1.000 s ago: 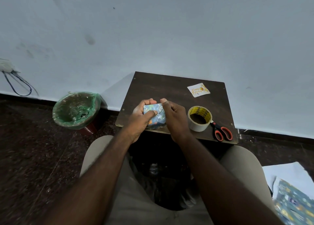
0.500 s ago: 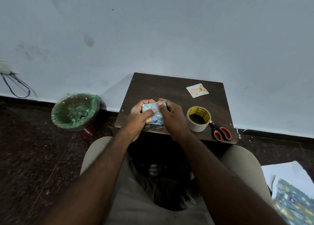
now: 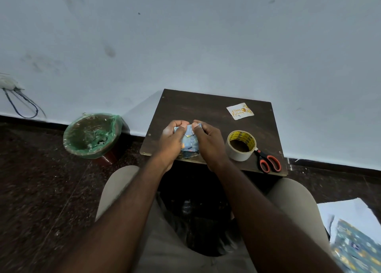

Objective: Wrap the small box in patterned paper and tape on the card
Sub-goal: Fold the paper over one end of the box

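Observation:
A small box [image 3: 190, 144] covered in blue patterned paper stands near the front edge of the small dark table [image 3: 198, 110]. My left hand [image 3: 172, 143] grips its left side, thumb on the top fold. My right hand [image 3: 208, 144] holds its right side, with thumb and fingers pinching the paper at the top. A white birthday card [image 3: 239, 111] lies at the table's far right. A roll of tape [image 3: 241, 145] sits just right of my right hand.
Orange-handled scissors [image 3: 268, 163] lie at the table's front right corner. A bin lined with a green bag [image 3: 91, 135] stands on the floor to the left. Spare patterned paper [image 3: 358, 246] and white sheets lie on the floor at lower right. A wall rises behind the table.
The box has been tipped up between my hands, and both thumbs have moved onto the fold at its top. Tape, scissors and card stay put.

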`<action>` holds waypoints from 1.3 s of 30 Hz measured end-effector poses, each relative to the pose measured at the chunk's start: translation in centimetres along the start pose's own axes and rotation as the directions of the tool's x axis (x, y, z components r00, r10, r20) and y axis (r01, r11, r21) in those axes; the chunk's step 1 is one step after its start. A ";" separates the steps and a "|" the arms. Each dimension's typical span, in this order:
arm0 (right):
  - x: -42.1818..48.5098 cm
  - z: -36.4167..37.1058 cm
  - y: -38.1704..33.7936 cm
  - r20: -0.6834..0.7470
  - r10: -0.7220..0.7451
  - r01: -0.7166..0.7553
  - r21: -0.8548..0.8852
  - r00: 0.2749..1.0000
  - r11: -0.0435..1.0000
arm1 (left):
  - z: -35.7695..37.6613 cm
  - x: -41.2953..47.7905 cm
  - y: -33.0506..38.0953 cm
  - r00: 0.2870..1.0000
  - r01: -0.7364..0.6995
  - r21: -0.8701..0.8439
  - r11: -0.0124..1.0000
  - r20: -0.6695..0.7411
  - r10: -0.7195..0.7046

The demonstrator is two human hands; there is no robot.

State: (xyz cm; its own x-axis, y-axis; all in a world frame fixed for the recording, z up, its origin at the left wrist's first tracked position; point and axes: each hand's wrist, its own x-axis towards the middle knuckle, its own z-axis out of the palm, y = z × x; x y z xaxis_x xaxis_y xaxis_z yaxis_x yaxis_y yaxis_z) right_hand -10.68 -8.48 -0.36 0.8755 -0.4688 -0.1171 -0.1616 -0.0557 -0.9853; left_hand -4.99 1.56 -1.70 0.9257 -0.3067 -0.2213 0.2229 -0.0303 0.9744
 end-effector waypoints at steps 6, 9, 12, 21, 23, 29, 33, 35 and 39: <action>0.1 -0.1 0.0 0.025 0.043 -0.045 0.079 0.999 0.996 | -0.4 -0.2 0.0 1.000 0.019 0.014 1.000 -0.003 -0.019; -0.1 -0.2 0.0 0.029 0.033 -0.035 0.083 0.999 0.996 | -0.2 0.0 0.2 0.994 0.073 -0.131 0.989 -0.069 -0.083; -0.1 -0.2 0.4 0.011 0.034 -0.035 0.108 0.999 0.994 | -0.4 0.3 0.0 0.995 0.070 -0.117 0.991 -0.063 -0.078; 0.1 0.5 0.4 -0.047 0.097 -0.086 0.200 0.994 0.976 | -1.2 -0.2 -0.3 0.999 0.024 -0.101 0.995 0.037 -0.020; 0.1 0.6 0.4 -0.060 0.058 -0.048 0.154 0.997 0.987 | -1.1 -0.4 -0.8 0.999 -0.037 -0.024 0.999 0.037 0.038; 0.1 0.3 0.9 0.051 0.031 -0.036 0.109 0.998 0.993 | -0.9 -0.1 -0.7 0.999 -0.033 -0.047 0.998 0.021 0.034; 0.4 -0.1 0.9 0.090 0.052 -0.065 0.147 0.995 0.987 | -0.4 0.1 -0.5 0.999 0.023 -0.024 0.999 -0.030 -0.023; 0.5 -0.3 0.8 0.103 0.057 -0.073 0.160 0.993 0.984 | -0.4 0.3 -0.5 0.999 0.033 -0.010 0.999 -0.016 -0.033; 0.7 -0.4 1.0 0.096 0.056 -0.068 0.124 0.994 0.990 | -1.0 0.3 -0.9 0.998 0.032 -0.022 0.999 0.048 -0.031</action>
State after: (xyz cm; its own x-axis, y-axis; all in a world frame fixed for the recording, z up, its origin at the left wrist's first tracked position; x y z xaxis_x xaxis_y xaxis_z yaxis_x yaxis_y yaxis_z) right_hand -10.41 -9.19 -1.35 0.9049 -0.3840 -0.1837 -0.1629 0.0861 -0.9829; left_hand -4.65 2.41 -2.69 0.9025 -0.3512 -0.2492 0.2593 -0.0188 0.9656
